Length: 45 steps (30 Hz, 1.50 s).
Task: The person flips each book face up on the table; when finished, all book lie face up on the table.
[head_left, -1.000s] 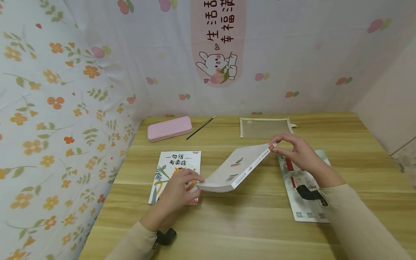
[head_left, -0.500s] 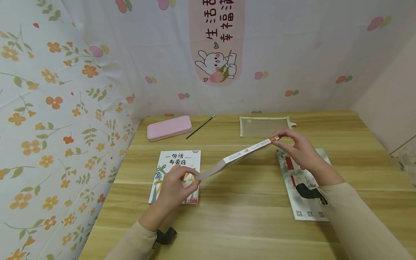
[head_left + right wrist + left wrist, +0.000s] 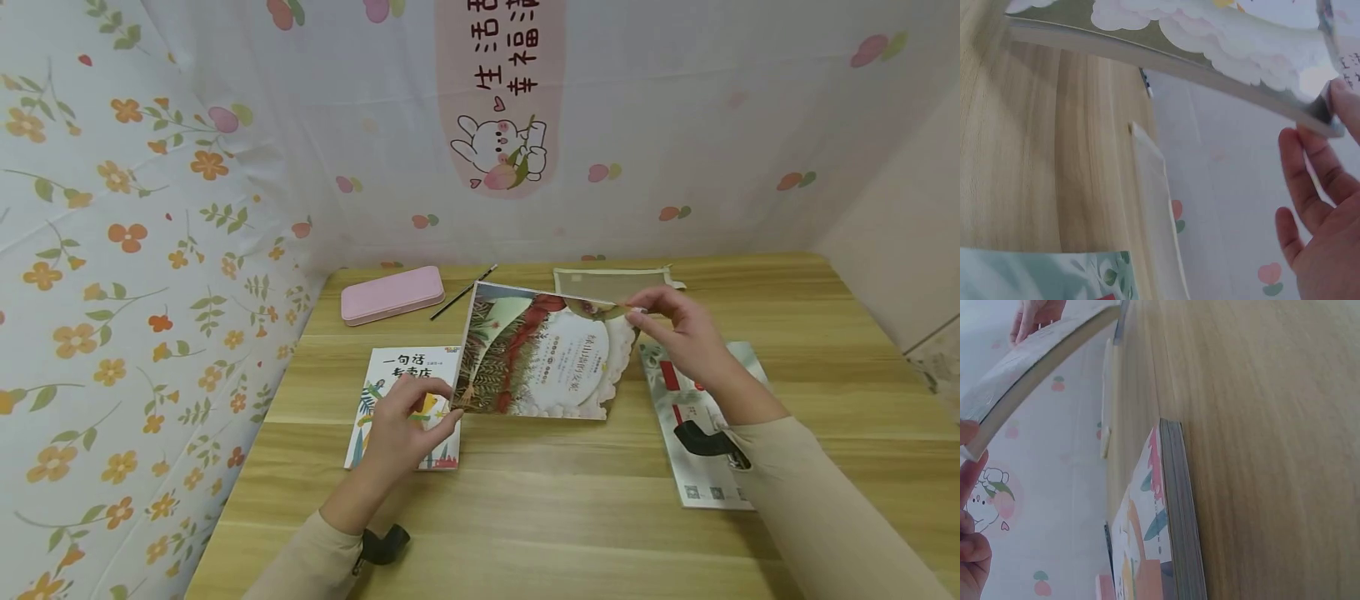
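Pinching at the left: the left hand (image 3: 401,425) is clamped on the near left corner of the picture book (image 3: 528,358), thumb and finger apart only by the thickness of the book.
Pinching at the right: the right hand (image 3: 684,335) is clamped on the far right corner of the same book; the thumb lies upon the cover, the other fingers reach below the edge, and the lowest one stands free.
Picture book: it is in the air above the wooden table (image 3: 555,517), in the middle, stretched between both hands, and its cover is turned up to the person. On it I see grass-like printing, a red band and a pale round field with small characters.
White book (image 3: 405,364): it lies on the table at the left, partly covered by the left hand.
Green booklet (image 3: 693,475): it lies at the right, partly under the right sleeve (image 3: 825,492).
Pink case (image 3: 393,296): it rests at far left, and a dark pencil (image 3: 464,292) lies slanting just beside it.
Mesh pouch (image 3: 603,282): it lies at the far side, partly hidden by the picture book.
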Available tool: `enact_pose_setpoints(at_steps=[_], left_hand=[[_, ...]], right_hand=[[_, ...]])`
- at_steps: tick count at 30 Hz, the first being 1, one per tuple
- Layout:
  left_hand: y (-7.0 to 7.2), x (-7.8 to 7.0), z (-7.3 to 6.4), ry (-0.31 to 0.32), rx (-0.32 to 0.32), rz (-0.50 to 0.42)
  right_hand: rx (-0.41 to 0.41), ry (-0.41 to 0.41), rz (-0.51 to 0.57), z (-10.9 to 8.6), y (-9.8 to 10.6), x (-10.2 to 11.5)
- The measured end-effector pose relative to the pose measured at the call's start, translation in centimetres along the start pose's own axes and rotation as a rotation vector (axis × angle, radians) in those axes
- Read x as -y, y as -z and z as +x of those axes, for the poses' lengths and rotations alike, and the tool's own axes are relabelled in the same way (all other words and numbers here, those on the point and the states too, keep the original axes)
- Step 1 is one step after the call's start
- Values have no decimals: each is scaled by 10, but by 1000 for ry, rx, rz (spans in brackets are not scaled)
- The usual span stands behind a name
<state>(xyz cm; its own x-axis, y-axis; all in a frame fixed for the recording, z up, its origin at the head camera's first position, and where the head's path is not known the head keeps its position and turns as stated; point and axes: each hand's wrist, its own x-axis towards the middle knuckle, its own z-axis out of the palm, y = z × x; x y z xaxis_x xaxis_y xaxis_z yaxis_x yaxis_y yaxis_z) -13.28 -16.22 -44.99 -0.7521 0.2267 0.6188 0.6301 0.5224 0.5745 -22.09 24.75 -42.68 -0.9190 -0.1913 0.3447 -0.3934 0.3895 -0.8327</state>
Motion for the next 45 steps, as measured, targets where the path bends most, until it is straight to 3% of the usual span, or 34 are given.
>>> enact_pose_setpoints(at_steps=[6,13,15,18,28,36,38,45], left_hand=[[-1,3,-2,-58,30,-45],[-2,5,-2,-145,128,-37],[-1,4,-2,-135,154,-45],[0,4,-4,-66,191,-48],[3,0,-8,294,380,-90],[-9,-12,-16,300,534,-130],[-14,-15,-19,343,567,-160],[-27,-21,-25,475,584,-166]], right_hand=[[57,-10,-3,2,-6,-5],[115,-26,-14,6,-12,-8],[136,-31,-12,7,-13,-9],[170,-23,-4,8,-13,-12],[360,-96,-103,10,-9,-26],[443,-74,-148,16,-12,-35],[457,-74,-149,19,-15,-38],[478,-95,-171,29,-25,-42]])
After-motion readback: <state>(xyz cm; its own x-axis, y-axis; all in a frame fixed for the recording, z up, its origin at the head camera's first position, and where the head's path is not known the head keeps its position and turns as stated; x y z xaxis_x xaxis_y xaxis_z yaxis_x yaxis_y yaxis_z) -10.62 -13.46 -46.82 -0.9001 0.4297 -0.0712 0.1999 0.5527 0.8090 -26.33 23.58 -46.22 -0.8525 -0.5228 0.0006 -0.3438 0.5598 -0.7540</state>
